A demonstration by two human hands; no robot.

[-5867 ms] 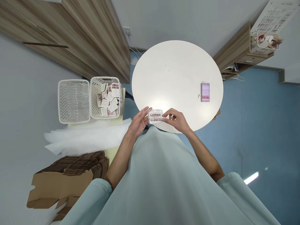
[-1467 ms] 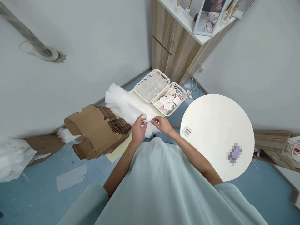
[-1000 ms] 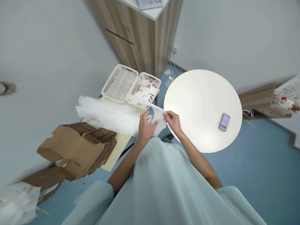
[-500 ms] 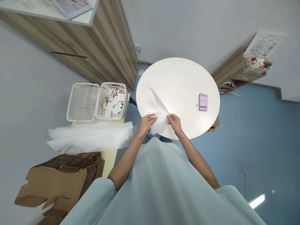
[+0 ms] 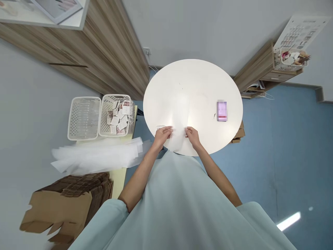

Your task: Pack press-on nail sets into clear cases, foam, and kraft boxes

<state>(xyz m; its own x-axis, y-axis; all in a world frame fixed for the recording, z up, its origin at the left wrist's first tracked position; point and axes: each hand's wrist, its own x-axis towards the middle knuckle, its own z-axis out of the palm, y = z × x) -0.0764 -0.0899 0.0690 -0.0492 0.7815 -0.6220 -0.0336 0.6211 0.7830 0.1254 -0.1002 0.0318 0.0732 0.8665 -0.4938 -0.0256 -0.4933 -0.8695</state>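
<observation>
A thin, translucent white sheet (image 5: pixel 180 118) lies lengthwise over the near part of the round white table (image 5: pixel 208 80). My left hand (image 5: pixel 162 135) pinches its left edge, fingers closed. On the opposite edge, my right hand (image 5: pixel 193 135) grips the sheet between thumb and fingers. Just beyond my left fingers is a small flat whitish item (image 5: pixel 160 127), partly covered by that hand; its kind is unclear. A phone-sized thing with a purple face (image 5: pixel 222 111) rests on the table's right side.
Left of the table stand a basket of small cards (image 5: pixel 104 118), a basket of clear plastic pieces (image 5: pixel 71 119), a pile of white sheets (image 5: pixel 99 156) and stacked flat cardboard boxes (image 5: pixel 59 208). A wooden cabinet (image 5: pixel 114 45) rises behind; a shelf unit (image 5: pixel 262 66) stands at right.
The sheet's raised, folded far corner has come down, and the sheet now lies flatter and straighter between my hands. Both hands keep their grip. The view has shifted slightly.
</observation>
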